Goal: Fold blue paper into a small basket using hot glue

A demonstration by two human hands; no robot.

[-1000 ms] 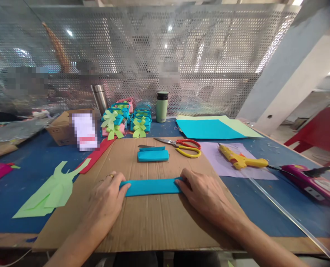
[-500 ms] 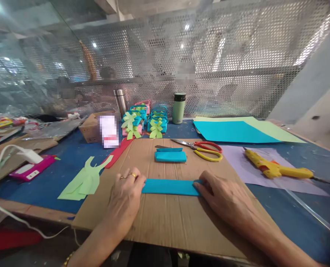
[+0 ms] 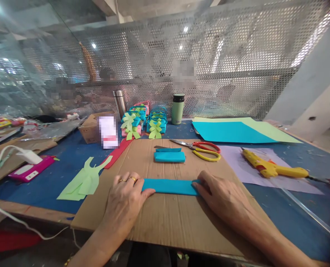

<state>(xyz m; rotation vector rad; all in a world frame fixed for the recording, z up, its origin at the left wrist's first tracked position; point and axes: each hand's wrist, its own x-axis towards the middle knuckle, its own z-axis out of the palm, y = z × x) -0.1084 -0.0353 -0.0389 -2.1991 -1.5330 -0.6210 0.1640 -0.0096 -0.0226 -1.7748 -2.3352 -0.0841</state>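
A flat blue strip (image 3: 170, 187), of paper or felt by its look, lies crosswise on a brown cardboard sheet (image 3: 165, 218). My left hand (image 3: 127, 193) grips its left end, with the thumb along the lower edge. At the other end my right hand (image 3: 216, 193) pinches the strip between thumb and curled fingers. Just beyond it sits a small folded blue piece (image 3: 169, 156), a dark blade-like strip showing behind it. Scissors (image 3: 199, 149) with one red and one yellow handle lie half open to its right.
Light green cut pieces (image 3: 84, 180) lie left; a yellow glue gun (image 3: 270, 167) rests on a purple sheet (image 3: 231, 157) at right. Farther back are small blue bags with green bows (image 3: 156, 128), a green tumbler (image 3: 178, 109), a steel flask (image 3: 119, 102), blue sheets (image 3: 234, 131) and a power strip (image 3: 33, 168).
My left thumb has slid right along the strip's lower edge and now stretches onto it. My right hand keeps its grip on the other end. The view has shifted slightly.
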